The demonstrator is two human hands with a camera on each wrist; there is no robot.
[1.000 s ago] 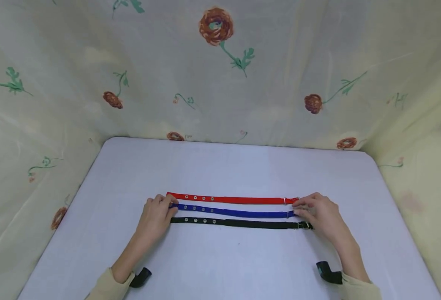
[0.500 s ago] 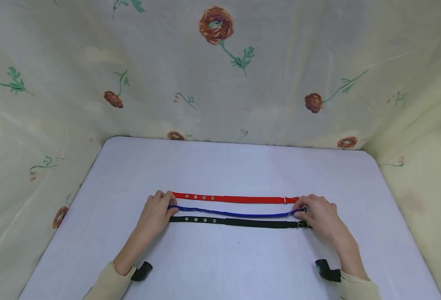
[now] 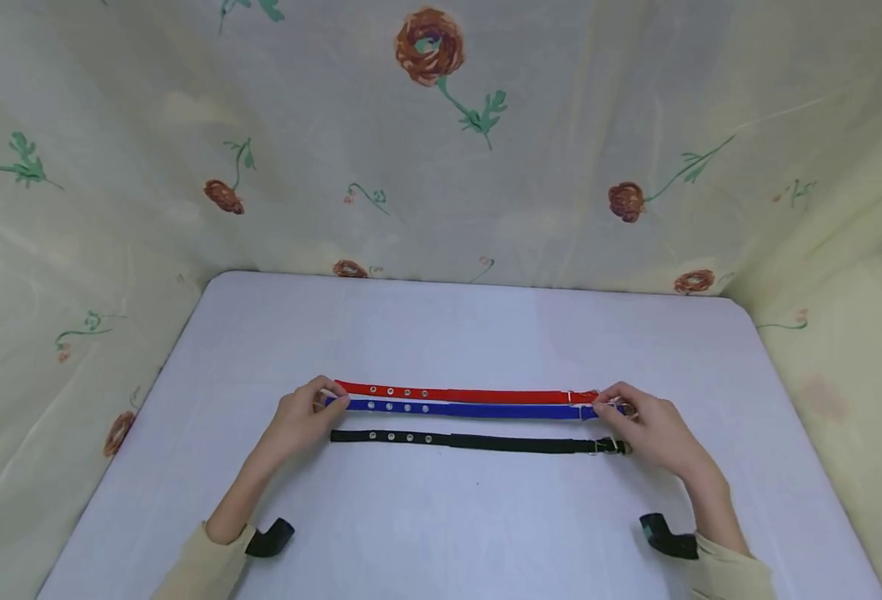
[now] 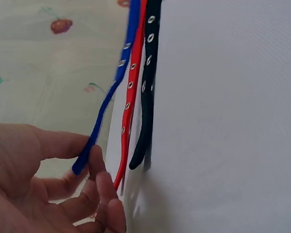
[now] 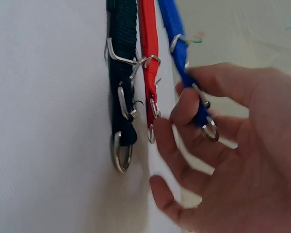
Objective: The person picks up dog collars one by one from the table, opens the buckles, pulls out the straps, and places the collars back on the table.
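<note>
A blue collar [image 3: 501, 411] with metal eyelets stretches between my two hands, raised off the table. My left hand [image 3: 294, 429] pinches its eyelet end between thumb and finger; in the left wrist view the blue tip [image 4: 78, 165] sticks out past the fingers. At the other end, my right hand [image 3: 658, 429] pinches the collar near its buckle, where a metal D-ring [image 5: 211, 130] hangs in the right wrist view. Just behind the blue one lies a red collar [image 3: 501, 397]. A black collar [image 3: 516, 444] lies nearest me, roughly parallel, touched by neither hand.
All three are over a white table [image 3: 478, 517] with rounded far corners. A floral curtain [image 3: 538, 167] encloses its back and sides. Dark wrist-worn devices [image 3: 270, 539] jut from both sleeves.
The blue collar has risen and moved away from me, from midway between the others to just in front of the red one. Its face turned edge-on, then broad again. Both hands moved with it.
</note>
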